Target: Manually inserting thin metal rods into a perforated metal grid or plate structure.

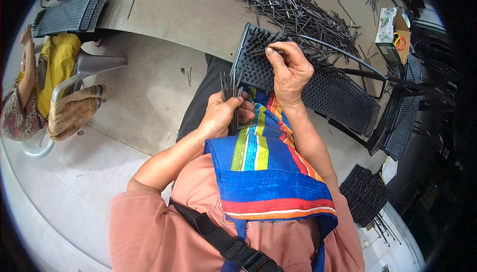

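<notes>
The work seems to me only partly done: under the right hand (290, 71), the black perforated rack (343, 104) has dark rods standing at its left end, but many holes right of these fingers look unfilled, and a loose pile of rods (293, 11) lies beyond them on the table (169, 3). The right forearm reaches forward, thumb and forefinger pinching a thin rod (256, 52); lower to their left, the left hand (218, 112) is closed around a bundle of rods (229, 87).

Open way: across the table (169, 16), left of the heap of rods (298, 8). Obstacles: curved bar (348, 53) along the far side of the black rack (343, 100); box (391, 26) farther right.
</notes>
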### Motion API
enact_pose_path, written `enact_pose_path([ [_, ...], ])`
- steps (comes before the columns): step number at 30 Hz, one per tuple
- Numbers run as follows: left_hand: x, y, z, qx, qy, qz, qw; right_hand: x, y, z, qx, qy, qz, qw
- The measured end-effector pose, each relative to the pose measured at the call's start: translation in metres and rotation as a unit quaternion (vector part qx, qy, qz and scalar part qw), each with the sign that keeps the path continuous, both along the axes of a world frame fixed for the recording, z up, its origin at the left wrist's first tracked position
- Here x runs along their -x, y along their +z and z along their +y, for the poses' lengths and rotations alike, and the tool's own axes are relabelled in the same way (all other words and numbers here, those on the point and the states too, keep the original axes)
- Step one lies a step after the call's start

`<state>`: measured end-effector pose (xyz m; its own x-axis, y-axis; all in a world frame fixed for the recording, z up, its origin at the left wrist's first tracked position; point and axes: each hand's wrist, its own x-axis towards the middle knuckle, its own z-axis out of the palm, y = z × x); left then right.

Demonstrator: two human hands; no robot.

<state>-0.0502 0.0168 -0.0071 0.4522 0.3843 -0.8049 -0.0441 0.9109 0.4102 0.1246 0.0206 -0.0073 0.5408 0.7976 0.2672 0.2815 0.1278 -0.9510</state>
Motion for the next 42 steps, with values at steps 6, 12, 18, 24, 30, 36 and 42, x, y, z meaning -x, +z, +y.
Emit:
enact_pose_path([
  [6,0.0,0.007,0.005,-0.02,0.022,-0.016,0.999,0.0,0.002,0.002,-0.007,0.003,-0.029,1.0],
  [12,0.001,0.008,0.008,-0.027,0.03,-0.015,0.999,0.001,0.001,0.002,0.006,0.002,-0.016,1.0],
  [18,-0.001,0.003,0.007,-0.034,0.051,-0.028,0.998,0.002,0.007,0.003,0.005,-0.006,-0.063,0.998],
  [24,0.0,0.001,0.008,-0.031,0.069,-0.031,0.997,0.004,0.002,0.001,0.031,0.01,-0.058,0.998],
  [30,-0.001,0.002,0.008,-0.023,0.076,-0.034,0.996,0.007,0.008,0.006,0.02,0.01,-0.137,0.99],
  [36,-0.002,0.0,0.009,-0.019,0.082,-0.04,0.996,0.012,0.005,0.006,0.067,0.025,-0.178,0.981],
  [42,-0.004,0.005,0.008,-0.02,0.121,-0.04,0.992,0.009,-0.002,0.008,0.058,0.051,-0.218,0.973],
])
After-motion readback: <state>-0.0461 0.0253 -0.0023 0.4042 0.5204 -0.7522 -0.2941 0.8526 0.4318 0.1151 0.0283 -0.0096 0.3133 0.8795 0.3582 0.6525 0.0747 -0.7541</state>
